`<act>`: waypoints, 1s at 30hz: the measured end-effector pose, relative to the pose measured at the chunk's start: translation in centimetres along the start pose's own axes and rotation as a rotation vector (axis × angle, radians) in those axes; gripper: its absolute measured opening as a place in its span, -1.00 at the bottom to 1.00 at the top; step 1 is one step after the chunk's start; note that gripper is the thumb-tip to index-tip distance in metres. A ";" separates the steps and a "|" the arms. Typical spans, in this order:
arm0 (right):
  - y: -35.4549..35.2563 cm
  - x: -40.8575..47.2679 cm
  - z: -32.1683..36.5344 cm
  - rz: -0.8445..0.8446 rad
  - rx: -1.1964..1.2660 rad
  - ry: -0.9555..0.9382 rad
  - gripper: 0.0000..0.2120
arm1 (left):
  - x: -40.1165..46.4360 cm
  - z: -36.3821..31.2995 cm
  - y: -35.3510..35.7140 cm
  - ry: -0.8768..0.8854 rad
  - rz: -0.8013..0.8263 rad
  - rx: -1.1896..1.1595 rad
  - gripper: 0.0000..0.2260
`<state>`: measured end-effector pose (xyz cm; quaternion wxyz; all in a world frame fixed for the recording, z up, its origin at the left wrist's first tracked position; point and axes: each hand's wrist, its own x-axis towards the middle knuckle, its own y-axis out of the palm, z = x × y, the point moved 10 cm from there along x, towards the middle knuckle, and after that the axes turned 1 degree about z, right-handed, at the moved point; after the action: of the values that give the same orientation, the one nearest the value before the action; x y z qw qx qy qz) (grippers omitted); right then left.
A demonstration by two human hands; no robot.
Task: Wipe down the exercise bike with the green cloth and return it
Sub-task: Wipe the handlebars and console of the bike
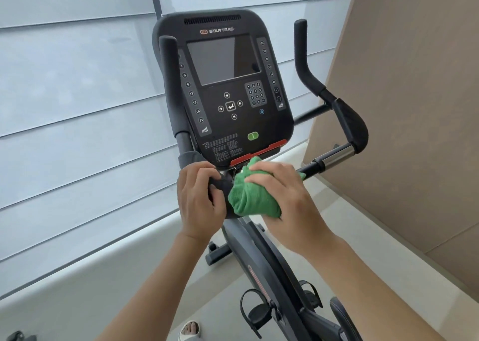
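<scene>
1. Below the console, the right hand (281,198) lies over the bunched green cloth (252,198), fingers curled round it, pressing the soft, ribbed fabric onto the handlebar's middle.
2. Just left, the left hand (201,200) wraps its fingers round the matte black handlebar (220,184).
3. Farther off, the exercise bike (261,257) carries a glossy dark console (225,89) with rounded corners; a chrome grip section (337,156) sits at right.
4. Nearer, black strapped pedals (256,312) hang low.
</scene>
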<state>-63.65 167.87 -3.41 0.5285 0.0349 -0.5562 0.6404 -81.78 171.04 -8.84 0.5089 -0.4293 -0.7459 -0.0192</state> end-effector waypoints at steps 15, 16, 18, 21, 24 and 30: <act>11.9 8.0 -4.3 0.210 0.313 0.574 -0.65 | -6.1 2.5 1.1 -0.217 0.092 -0.243 -0.50; 12.1 8.3 -4.6 0.225 0.349 0.584 -0.67 | -6.0 2.5 1.1 -0.207 0.095 -0.239 -0.50; 12.3 8.3 -4.6 0.228 0.385 0.579 -0.68 | -6.1 2.7 1.1 -0.194 0.099 -0.240 -0.51; 12.1 7.6 -4.6 0.227 0.398 0.566 -0.69 | -6.1 2.7 0.9 -0.191 0.122 -0.232 -0.53; 11.8 6.8 -4.6 0.220 0.372 0.544 -0.68 | -5.9 2.6 0.4 -0.198 0.154 -0.219 -0.57; 11.0 4.8 -4.1 0.175 0.241 0.443 -0.61 | -5.5 2.7 -0.8 -0.206 0.182 -0.220 -0.67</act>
<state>-71.43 175.93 -9.40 0.5720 -0.0914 -0.3475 0.7373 -83.62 168.38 -14.08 0.3793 -0.5478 -0.7456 -0.0103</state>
